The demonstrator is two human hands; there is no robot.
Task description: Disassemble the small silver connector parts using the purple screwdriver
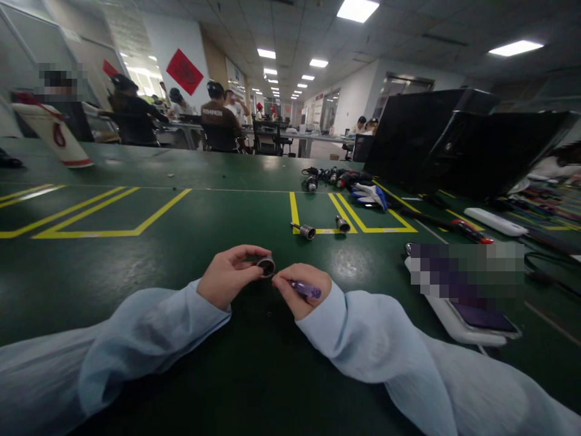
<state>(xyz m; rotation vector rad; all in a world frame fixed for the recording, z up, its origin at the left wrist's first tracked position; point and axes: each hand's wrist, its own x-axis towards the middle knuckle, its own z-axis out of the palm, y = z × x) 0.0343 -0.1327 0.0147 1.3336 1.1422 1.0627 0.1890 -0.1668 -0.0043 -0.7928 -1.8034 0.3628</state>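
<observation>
Fingers of the left hand are pinching a small metal ring, likely stiff, light and slippery, by its rim over the green surface, while the right hand, at its 4 o'clock, is clenching a purple tool.

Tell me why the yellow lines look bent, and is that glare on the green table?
Head view: the wide lens bows the yellow lines; ceiling lights burn out white and leave sheen on the green table; the left hand with its metal ring and the right hand with its purple tool look sharp; two patches are pixelated.
</observation>
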